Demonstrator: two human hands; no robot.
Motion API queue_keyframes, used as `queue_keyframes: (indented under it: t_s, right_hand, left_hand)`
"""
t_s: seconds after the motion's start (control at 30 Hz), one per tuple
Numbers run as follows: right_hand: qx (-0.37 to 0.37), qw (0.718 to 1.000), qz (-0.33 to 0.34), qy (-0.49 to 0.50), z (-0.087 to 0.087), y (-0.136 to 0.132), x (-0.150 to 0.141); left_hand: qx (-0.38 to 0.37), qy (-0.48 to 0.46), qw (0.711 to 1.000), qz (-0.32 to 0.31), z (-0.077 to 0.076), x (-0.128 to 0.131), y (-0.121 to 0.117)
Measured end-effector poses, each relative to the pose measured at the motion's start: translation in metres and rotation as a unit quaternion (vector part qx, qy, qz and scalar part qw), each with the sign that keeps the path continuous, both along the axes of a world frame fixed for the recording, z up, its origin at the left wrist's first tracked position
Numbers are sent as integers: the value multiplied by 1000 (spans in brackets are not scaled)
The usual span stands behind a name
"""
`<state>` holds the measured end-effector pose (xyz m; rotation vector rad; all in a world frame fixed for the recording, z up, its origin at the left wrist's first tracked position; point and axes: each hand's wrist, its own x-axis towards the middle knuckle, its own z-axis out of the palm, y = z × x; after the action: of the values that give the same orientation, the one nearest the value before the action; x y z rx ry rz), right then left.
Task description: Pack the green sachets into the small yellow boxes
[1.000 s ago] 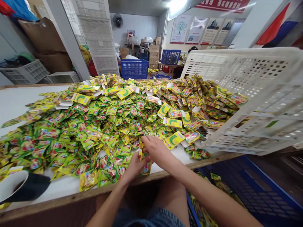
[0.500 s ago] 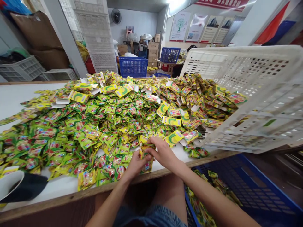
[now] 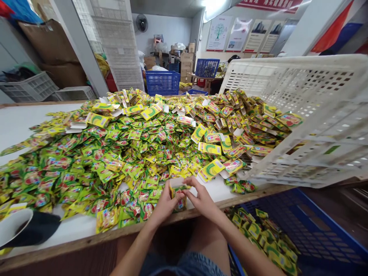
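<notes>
Near the front edge of the table, my left hand [image 3: 165, 205] is closed around a small yellow cardboard box [image 3: 174, 188] whose white top flap stands up. My right hand [image 3: 202, 197] has its thumb and fingertips closed at the right side of the same box's open top. The fingers hide most of the box, and whether a packet lies inside cannot be made out. Beyond and to the left of my hands spreads a big heap of green and yellow sachets [image 3: 138, 134] with red fruit pictures. Flattish yellow boxes [image 3: 211, 169] lie just beyond my right hand.
A white plastic crate [image 3: 310, 147] lies tipped on its side at the right, with boxes spilling from its mouth. Below the table edge, a blue crate [image 3: 322, 234] holds yellow boxes. A dark cup-like container [image 3: 43, 230] lies on its side at the front left.
The box between my hands now shows its white flap raised. My right hand has shifted slightly down and toward me. More of the boxes in the blue crate show beside my right forearm.
</notes>
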<state>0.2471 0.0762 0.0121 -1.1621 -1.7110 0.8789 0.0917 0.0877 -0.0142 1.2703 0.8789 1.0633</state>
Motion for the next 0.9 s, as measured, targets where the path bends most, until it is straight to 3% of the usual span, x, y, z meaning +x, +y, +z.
queue_keyframes:
  t_s: [0.1,0.2,0.47,0.73,0.9]
  right_hand:
    - [-38,994,-33,98,-12,-3,-7]
    - [-28,995,-47,88,-14,-4,-10]
    - [9,1000,-19,6,-7,8,-7]
    - [3,1000,27,4,-2,14,-10]
    - [-7,996,-37,82,-12,9,-14]
  left_hand:
    - [-6,-3,998,64,3,-5,-9]
    - [5,-3,994,109,5,-7,-15]
    - [36,130,990,46,5,-16,-10]
    - [55,59,991,103,3,-16,-7]
    - [74,50,987,131,4,-15,-10]
